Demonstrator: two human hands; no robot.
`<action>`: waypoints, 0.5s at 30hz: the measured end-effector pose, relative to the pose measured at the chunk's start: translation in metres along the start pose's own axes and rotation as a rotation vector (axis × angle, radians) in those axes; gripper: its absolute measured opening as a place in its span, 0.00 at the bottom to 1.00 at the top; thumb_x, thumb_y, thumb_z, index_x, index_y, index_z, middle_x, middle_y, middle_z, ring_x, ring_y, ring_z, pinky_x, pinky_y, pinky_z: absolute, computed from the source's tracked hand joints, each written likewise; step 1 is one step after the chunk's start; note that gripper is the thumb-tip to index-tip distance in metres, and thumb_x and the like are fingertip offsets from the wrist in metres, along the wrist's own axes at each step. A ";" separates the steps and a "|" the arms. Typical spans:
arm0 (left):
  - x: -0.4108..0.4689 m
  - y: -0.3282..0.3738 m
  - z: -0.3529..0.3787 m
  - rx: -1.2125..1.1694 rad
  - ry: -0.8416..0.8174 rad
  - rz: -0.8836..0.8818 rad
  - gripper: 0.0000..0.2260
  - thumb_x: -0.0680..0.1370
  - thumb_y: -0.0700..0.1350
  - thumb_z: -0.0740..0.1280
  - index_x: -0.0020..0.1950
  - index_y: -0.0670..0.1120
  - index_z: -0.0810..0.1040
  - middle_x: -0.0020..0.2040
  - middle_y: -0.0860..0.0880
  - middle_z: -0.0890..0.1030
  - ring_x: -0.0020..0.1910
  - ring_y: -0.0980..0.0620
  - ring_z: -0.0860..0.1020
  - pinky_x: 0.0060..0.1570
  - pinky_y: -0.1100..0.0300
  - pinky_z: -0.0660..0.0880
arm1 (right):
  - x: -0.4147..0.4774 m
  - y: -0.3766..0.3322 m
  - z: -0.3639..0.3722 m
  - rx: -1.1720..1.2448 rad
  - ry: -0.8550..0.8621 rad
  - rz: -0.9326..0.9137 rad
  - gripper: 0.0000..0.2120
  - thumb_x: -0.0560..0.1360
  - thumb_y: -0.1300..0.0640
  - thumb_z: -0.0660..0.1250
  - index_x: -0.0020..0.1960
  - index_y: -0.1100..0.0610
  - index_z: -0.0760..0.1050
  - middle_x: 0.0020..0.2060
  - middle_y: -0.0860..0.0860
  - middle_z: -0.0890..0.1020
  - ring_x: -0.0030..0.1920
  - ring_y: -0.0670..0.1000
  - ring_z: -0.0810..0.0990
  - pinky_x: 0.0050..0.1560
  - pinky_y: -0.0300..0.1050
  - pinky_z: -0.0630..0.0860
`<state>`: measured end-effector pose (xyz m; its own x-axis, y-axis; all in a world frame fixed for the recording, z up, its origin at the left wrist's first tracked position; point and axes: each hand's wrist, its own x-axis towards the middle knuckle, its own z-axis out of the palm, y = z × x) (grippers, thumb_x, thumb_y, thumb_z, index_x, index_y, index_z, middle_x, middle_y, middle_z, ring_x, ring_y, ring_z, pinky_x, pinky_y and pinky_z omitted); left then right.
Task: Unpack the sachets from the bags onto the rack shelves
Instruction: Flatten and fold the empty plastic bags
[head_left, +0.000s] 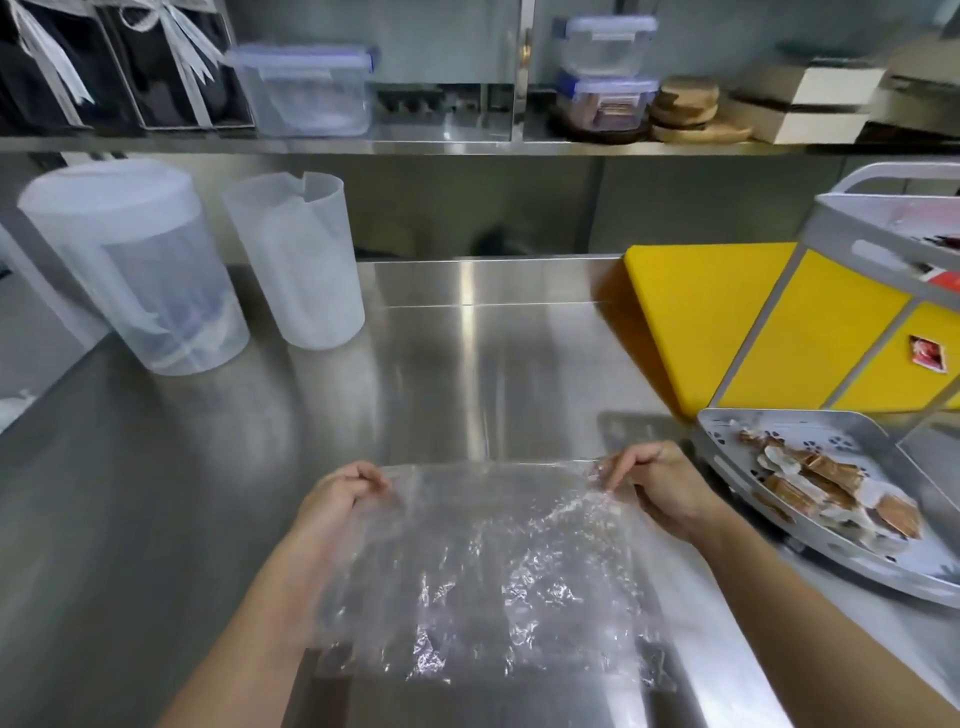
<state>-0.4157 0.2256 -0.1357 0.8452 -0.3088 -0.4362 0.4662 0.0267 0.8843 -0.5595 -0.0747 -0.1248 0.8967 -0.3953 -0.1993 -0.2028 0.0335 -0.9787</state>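
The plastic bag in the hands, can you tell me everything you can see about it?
The plastic bag is clear, thin and crinkly, with shiny wrinkles. It looks empty: you can see the steel table through it. It is spread out wide and flat, hanging toward the person. The left hand pinches its top left corner and the right hand pinches its top right corner. Whether its lower edge rests on the table is hard to tell.

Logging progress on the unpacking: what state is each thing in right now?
Bag: empty, stretched between both hands.
Left hand: pinching bag corner.
Right hand: pinching bag corner.
Lower shelf: holds brown sachets.
Jug: lidded.
Cup: open.
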 end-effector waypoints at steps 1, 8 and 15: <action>0.001 0.000 -0.001 -0.043 -0.014 -0.038 0.17 0.74 0.31 0.55 0.32 0.45 0.77 0.24 0.49 0.80 0.26 0.47 0.78 0.25 0.65 0.75 | 0.001 0.001 -0.001 -0.008 0.003 -0.010 0.24 0.64 0.83 0.54 0.22 0.63 0.77 0.25 0.53 0.82 0.31 0.51 0.80 0.31 0.39 0.75; -0.007 0.000 -0.007 0.014 -0.212 -0.118 0.24 0.68 0.30 0.69 0.60 0.45 0.68 0.43 0.45 0.84 0.30 0.50 0.82 0.29 0.55 0.79 | 0.006 -0.001 -0.003 -0.140 0.058 -0.028 0.25 0.67 0.81 0.54 0.22 0.59 0.78 0.25 0.52 0.83 0.36 0.56 0.79 0.41 0.47 0.72; -0.012 0.027 0.005 0.341 -0.090 0.349 0.20 0.73 0.27 0.63 0.48 0.53 0.66 0.53 0.42 0.76 0.41 0.51 0.76 0.34 0.62 0.75 | 0.012 -0.025 -0.005 -0.459 0.049 -0.142 0.22 0.68 0.78 0.59 0.51 0.57 0.79 0.55 0.52 0.78 0.58 0.49 0.74 0.56 0.41 0.70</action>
<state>-0.4144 0.2257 -0.1057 0.9026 -0.4182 -0.1017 0.0346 -0.1651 0.9857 -0.5454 -0.0845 -0.1024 0.9107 -0.4099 -0.0516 -0.2420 -0.4279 -0.8708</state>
